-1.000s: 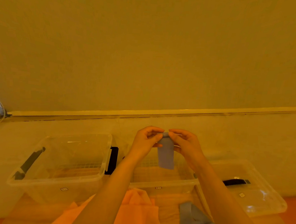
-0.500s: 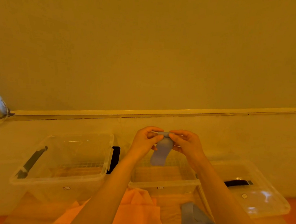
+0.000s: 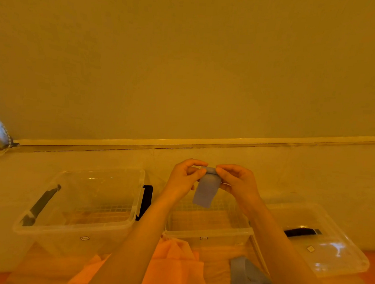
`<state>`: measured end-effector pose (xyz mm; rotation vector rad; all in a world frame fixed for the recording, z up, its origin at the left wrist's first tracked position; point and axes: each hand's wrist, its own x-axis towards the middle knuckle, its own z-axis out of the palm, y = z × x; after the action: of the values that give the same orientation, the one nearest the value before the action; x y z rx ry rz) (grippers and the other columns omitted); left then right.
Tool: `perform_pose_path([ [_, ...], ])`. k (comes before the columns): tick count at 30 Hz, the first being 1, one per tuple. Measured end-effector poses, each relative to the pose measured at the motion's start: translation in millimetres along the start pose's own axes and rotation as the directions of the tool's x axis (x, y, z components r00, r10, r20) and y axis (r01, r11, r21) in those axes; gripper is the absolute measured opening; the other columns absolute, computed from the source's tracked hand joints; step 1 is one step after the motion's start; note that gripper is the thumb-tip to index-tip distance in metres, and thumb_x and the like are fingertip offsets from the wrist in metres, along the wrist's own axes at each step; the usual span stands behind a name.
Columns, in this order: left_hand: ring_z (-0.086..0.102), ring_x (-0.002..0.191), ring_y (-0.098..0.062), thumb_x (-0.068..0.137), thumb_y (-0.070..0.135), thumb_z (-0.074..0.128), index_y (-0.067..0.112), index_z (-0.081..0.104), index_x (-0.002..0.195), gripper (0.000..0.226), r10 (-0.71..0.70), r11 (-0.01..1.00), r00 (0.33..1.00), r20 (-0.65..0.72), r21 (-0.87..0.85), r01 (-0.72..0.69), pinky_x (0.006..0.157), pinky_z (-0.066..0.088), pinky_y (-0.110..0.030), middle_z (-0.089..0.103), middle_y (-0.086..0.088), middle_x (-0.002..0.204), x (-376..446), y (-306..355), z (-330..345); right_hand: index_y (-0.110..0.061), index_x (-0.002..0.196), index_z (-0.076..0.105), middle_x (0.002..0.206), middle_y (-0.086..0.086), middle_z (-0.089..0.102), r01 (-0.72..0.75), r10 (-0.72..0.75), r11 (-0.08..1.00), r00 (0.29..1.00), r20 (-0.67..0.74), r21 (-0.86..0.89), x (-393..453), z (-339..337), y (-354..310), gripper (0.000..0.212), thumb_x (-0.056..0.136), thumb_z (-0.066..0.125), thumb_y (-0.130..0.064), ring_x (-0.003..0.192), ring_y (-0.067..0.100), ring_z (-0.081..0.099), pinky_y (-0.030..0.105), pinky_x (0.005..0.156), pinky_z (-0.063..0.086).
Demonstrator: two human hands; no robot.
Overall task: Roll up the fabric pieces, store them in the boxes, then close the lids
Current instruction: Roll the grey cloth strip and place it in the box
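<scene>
A narrow grey-blue fabric strip (image 3: 206, 188) hangs in the air above the middle clear box (image 3: 207, 229). Its top end is wound into a small roll. My left hand (image 3: 184, 178) pinches the roll's left end and my right hand (image 3: 238, 181) pinches its right end. The loose tail hangs down over the box's opening. An orange fabric piece (image 3: 171, 267) lies in front of the boxes, between my forearms. More grey-blue fabric (image 3: 250, 281) lies at the lower right, partly hidden by my right arm.
A second clear box (image 3: 80, 229) with black handles stands open at the left. A clear lid (image 3: 329, 251) with a black handle lies at the right. All sit on a wooden table against a plain wall with a pale ledge.
The strip's hanging tail has grown shorter as the roll at my fingertips took up fabric. Both hands stay at the same spot above the middle box.
</scene>
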<state>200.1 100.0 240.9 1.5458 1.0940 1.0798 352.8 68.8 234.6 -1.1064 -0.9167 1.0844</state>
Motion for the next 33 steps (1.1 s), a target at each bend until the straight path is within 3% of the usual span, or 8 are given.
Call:
perform_pose_path([
  [3,0.065,0.069,-0.006,0.093,0.018,0.061,0.017,0.063,0.113,0.020,-0.017,1.000,1.000,0.009,0.024,0.016,0.046,0.041,-0.019,0.070,-0.004,0.089,0.7,-0.3,0.8,-0.012,0.087,0.068,0.085,0.006,0.071,0.019,-0.019,1.000,1.000,0.004,-0.006,1.0,-1.4,-1.4,0.010,0.084,0.068,-0.002,0.080,0.016,0.068,0.024,0.063,0.056],
  [7,0.064,0.065,0.001,0.092,0.021,0.061,0.017,0.065,0.107,0.016,-0.019,0.998,1.000,0.005,0.060,0.019,0.047,0.042,-0.017,0.068,0.002,0.086,2.4,-1.2,1.1,-0.012,0.094,0.068,0.093,0.009,0.071,0.033,-0.031,0.999,0.999,0.042,-0.038,3.2,-3.3,-0.2,0.017,0.083,0.068,0.000,0.089,0.020,0.069,0.026,0.070,0.058],
  [12,0.060,0.063,0.008,0.092,0.010,0.060,0.008,0.064,0.110,0.018,0.023,1.000,1.000,0.008,0.010,-0.024,0.046,0.041,-0.014,0.068,-0.005,0.088,4.1,-0.9,0.0,-0.013,0.096,0.068,0.096,0.009,0.071,-0.034,0.034,0.999,0.999,0.036,0.000,3.1,-1.1,1.7,0.011,0.086,0.068,-0.012,0.089,0.020,0.069,0.028,0.068,0.056],
  [16,0.062,0.069,0.002,0.092,0.009,0.060,0.007,0.063,0.113,0.021,0.016,1.000,1.000,0.024,0.001,-0.016,0.049,0.044,-0.014,0.068,-0.008,0.092,5.3,-0.7,-1.0,-0.010,0.097,0.068,0.097,0.012,0.071,-0.029,0.029,0.999,0.999,0.032,-0.016,4.2,-0.3,2.3,0.010,0.087,0.066,-0.010,0.088,0.023,0.069,0.030,0.068,0.056],
  [20,0.064,0.074,-0.006,0.094,0.020,0.059,0.015,0.062,0.115,0.022,-0.043,0.998,0.999,0.024,0.036,0.042,0.049,0.044,-0.015,0.068,-0.005,0.095,6.4,-1.6,-1.0,-0.010,0.101,0.066,0.100,0.012,0.070,-0.005,0.006,1.000,0.999,0.037,-0.030,6.1,-0.7,1.6,0.016,0.087,0.066,-0.004,0.090,0.023,0.068,0.034,0.073,0.057],
  [24,0.063,0.071,-0.005,0.093,0.019,0.059,0.017,0.062,0.111,0.018,-0.028,0.999,1.000,0.012,0.042,0.028,0.050,0.043,-0.014,0.069,-0.006,0.093,7.0,-3.5,-1.9,-0.010,0.107,0.065,0.099,0.009,0.070,0.003,-0.002,1.000,0.999,0.052,-0.023,5.2,0.6,0.2,0.025,0.085,0.066,0.001,0.091,0.019,0.068,0.029,0.072,0.059],
  [28,0.060,0.065,0.006,0.093,0.010,0.059,0.011,0.062,0.114,0.021,0.010,1.000,0.999,0.037,0.027,-0.011,0.050,0.042,-0.011,0.069,-0.009,0.090,5.9,-3.2,-2.8,-0.012,0.096,0.067,0.095,0.007,0.070,-0.035,0.035,0.999,0.999,0.014,0.015,3.3,2.9,-0.5,0.010,0.086,0.068,-0.010,0.088,0.020,0.068,0.028,0.068,0.055],
  [33,0.064,0.073,-0.006,0.094,0.018,0.058,0.016,0.063,0.114,0.020,0.004,1.000,1.000,0.028,0.017,-0.004,0.051,0.044,-0.014,0.069,-0.007,0.095,4.6,-1.1,-3.2,-0.013,0.092,0.067,0.092,0.008,0.071,-0.011,0.011,1.000,1.000,-0.004,0.016,4.4,2.3,-0.2,0.011,0.085,0.068,-0.005,0.084,0.016,0.069,0.023,0.061,0.054],
])
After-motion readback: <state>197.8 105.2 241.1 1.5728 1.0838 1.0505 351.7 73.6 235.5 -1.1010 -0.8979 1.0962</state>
